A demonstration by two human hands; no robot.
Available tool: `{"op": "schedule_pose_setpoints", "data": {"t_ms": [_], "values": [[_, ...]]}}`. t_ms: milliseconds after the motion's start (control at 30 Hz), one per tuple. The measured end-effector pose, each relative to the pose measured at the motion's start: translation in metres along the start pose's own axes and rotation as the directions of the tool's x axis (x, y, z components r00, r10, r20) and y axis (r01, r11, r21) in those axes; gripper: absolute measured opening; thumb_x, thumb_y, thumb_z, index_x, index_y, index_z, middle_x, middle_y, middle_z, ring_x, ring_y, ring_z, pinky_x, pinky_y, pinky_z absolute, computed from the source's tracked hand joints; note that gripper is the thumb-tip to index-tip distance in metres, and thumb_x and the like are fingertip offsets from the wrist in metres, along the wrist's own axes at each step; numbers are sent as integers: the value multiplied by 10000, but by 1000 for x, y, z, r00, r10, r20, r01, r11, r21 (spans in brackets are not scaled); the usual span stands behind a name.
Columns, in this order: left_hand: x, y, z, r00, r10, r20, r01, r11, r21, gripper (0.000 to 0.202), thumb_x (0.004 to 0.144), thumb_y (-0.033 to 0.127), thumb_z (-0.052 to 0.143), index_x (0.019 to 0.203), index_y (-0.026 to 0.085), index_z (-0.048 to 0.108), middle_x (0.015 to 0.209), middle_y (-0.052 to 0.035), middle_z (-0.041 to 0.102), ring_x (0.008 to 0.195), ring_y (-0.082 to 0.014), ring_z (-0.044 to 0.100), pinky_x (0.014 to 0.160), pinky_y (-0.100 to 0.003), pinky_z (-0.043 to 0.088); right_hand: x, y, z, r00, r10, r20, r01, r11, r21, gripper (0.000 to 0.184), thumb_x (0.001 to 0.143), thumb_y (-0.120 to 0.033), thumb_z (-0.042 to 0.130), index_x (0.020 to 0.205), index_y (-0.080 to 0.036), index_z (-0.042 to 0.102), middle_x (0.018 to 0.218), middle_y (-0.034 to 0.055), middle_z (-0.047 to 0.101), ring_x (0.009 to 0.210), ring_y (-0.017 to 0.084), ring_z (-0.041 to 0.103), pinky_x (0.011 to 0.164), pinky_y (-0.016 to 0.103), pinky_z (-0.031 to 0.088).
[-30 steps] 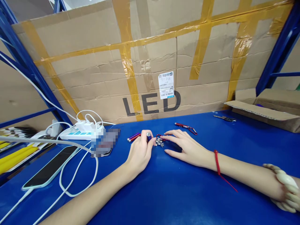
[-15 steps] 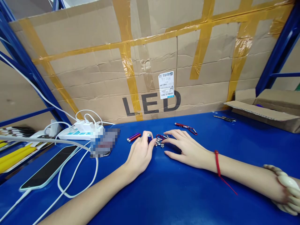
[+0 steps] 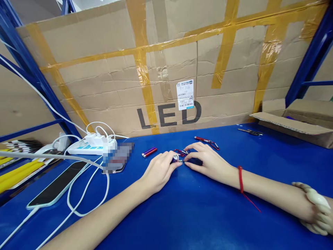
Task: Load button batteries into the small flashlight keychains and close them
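My left hand (image 3: 159, 171) rests on the blue table (image 3: 197, 211) with its fingers closed around a small blue cylinder (image 3: 174, 158), its silver end facing right. My right hand (image 3: 206, 162) lies just right of it, thumb and forefinger pinched at a tiny silver piece (image 3: 181, 161) close to the cylinder's end. A red carabiner clip (image 3: 180, 152) lies just behind the fingertips. A purple and red tube pair (image 3: 149, 152) lies to the left, untouched. A red keychain light (image 3: 207, 141) lies behind my right hand.
A taped cardboard sheet marked LED (image 3: 169, 69) walls off the back. At left sit a white power strip (image 3: 90, 146) with cables, a phone (image 3: 56, 187) on charge and yellow sticks (image 3: 15, 175). An open carton (image 3: 296, 123) and keys (image 3: 250, 132) are at right.
My left hand has tipped the blue cylinder from upright to lying, end toward the right. My right hand has closed from flat into a pinch and moved up to the cylinder's end.
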State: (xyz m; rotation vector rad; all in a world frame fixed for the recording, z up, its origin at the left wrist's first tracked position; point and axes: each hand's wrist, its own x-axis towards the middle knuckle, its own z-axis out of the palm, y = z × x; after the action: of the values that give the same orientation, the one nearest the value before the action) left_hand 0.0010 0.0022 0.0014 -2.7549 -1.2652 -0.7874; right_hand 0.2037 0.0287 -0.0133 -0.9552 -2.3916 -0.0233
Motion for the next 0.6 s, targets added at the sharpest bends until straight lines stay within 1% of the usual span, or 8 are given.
{"op": "schedule_pose_setpoints", "data": {"t_ms": [100,200,300,433,467,533,600], "values": [[0,0,0,992,126,20,-127,992,25,297,925,350,257,818,176,472,796,-34,585,722,-154,535,680,-278,424,1,2,1,1000,28,1,-28,998,65,176,823,-332,535,839,-209,660,1037,76,575,1007,213,498,893,394,387],[-1,-2,0,973,232,-1,-231,970,70,343,926,373,235,791,170,476,770,-38,583,683,-151,517,646,-272,410,1,1,2,999,54,4,-55,993,106,163,812,-335,555,830,-201,645,999,69,584,992,204,502,889,379,388],[-1,-3,0,958,287,-25,-283,954,102,362,928,372,220,779,167,478,729,-35,572,654,-146,502,616,-262,395,1,-1,1,999,46,2,-46,993,104,138,817,-312,553,834,-204,637,985,62,591,990,201,504,883,377,389],[0,-3,1,945,324,-52,-314,938,145,347,930,356,233,790,161,484,697,-27,561,646,-142,496,589,-249,377,2,-1,0,1000,18,-24,-16,997,76,132,818,-309,558,818,-211,646,958,53,615,953,204,527,849,379,412],[0,-3,1,942,329,-58,-318,936,153,344,930,353,236,792,160,485,693,-26,559,645,-141,496,586,-248,375,2,-2,-1,998,14,-55,-9,997,81,135,820,-310,557,816,-208,645,938,49,625,927,197,540,834,369,423],[1,-3,1,941,331,-67,-317,935,160,340,930,351,238,799,160,487,686,-24,557,639,-140,493,581,-245,371,2,-4,-4,986,3,-167,15,994,106,136,833,-299,542,834,-200,635,893,40,647,869,175,564,807,338,443],[1,-3,2,945,320,-66,-307,938,160,344,931,349,230,800,160,486,676,-23,552,628,-140,490,577,-245,370,1,-9,-7,950,-24,-311,64,991,121,123,843,-271,532,865,-194,625,868,31,665,828,153,582,798,311,455]]}}
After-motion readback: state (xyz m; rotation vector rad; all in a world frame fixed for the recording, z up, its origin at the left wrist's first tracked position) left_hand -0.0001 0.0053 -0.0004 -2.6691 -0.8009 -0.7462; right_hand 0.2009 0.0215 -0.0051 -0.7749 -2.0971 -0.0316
